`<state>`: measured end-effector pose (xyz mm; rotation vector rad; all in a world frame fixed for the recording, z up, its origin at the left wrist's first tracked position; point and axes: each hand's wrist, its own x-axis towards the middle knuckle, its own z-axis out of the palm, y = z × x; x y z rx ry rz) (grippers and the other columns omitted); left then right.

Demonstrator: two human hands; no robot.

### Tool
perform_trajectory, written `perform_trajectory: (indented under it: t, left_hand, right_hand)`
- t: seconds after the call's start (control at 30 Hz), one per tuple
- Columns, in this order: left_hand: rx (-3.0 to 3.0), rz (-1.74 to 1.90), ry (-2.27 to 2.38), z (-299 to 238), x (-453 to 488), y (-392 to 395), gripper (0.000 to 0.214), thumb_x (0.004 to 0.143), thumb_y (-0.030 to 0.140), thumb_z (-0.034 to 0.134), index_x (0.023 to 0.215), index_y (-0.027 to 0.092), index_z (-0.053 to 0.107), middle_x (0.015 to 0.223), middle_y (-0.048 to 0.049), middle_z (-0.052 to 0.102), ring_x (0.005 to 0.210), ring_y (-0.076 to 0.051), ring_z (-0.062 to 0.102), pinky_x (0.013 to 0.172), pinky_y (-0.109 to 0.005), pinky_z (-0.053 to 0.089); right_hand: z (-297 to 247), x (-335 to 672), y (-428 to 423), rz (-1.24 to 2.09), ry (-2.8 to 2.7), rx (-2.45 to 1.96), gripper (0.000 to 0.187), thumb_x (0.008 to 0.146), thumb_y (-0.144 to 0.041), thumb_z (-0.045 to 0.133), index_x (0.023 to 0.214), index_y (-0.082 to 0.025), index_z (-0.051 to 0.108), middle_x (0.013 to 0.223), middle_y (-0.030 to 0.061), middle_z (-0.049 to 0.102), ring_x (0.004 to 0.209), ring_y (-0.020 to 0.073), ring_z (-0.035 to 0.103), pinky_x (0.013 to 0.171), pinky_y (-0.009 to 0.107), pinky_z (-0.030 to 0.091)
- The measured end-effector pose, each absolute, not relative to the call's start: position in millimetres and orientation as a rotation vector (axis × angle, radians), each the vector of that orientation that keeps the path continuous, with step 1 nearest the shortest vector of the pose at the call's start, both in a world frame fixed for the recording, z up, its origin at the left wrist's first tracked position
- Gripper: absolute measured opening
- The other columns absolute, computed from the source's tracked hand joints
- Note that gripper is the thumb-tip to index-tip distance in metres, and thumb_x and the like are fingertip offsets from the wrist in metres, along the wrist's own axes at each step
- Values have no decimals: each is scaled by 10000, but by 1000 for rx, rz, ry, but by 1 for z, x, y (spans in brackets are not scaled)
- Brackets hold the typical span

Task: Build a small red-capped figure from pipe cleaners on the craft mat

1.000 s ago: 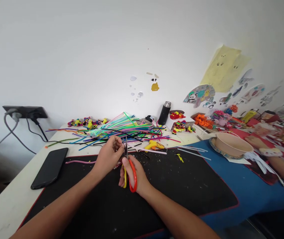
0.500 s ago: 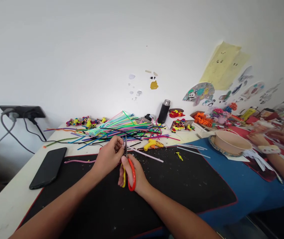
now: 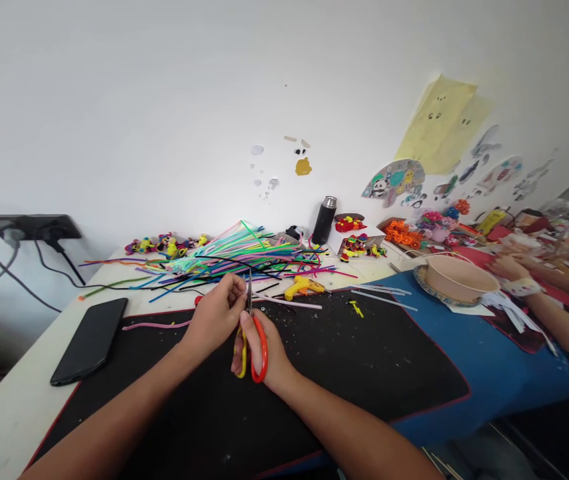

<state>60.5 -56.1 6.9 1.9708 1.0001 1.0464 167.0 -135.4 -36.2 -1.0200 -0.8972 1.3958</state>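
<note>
My left hand (image 3: pixel 219 310) is closed in a pinch, its fingertips by the scissor blades. A pale pink pipe cleaner (image 3: pixel 294 303) sticks out to the right of those fingers, and another pink length (image 3: pixel 157 325) shows left of the hand; whether they are one piece is hidden. Scissors (image 3: pixel 259 353) with one red and one yellow handle loop are in my right hand (image 3: pixel 274 357), blades pointing up and away beside the left fingertips. Both hands are over a black mat (image 3: pixel 354 373). Just beyond lies a big pile of coloured pipe cleaners (image 3: pixel 239 250).
A yellow glue gun (image 3: pixel 304 287) and clear glue sticks (image 3: pixel 384 298) lie past the mat. A black phone (image 3: pixel 89 340) is at left, a black flask (image 3: pixel 324 221) by the wall. At right, another person's hand (image 3: pixel 512 268) works near a round bowl (image 3: pixel 462 279).
The view has shifted slightly, so the scene sits a little further left. My hands keep nearly the same pose, and the scissor handles look slightly wider apart.
</note>
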Motion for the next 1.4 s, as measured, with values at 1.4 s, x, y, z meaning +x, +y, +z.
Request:
perform_trajectory:
  t: [1.4]
  left_hand:
    - [1702,763,848,2,27,-28,380,817,502,724,1005,199,593,773,21,598,632,-152,578,614,-300,487]
  right_hand:
    - [-42,247,-109,1357,-1366,-1509,533,935,-728,524,889,-199,573,551,-52,574,368,110,530,408,213,395]
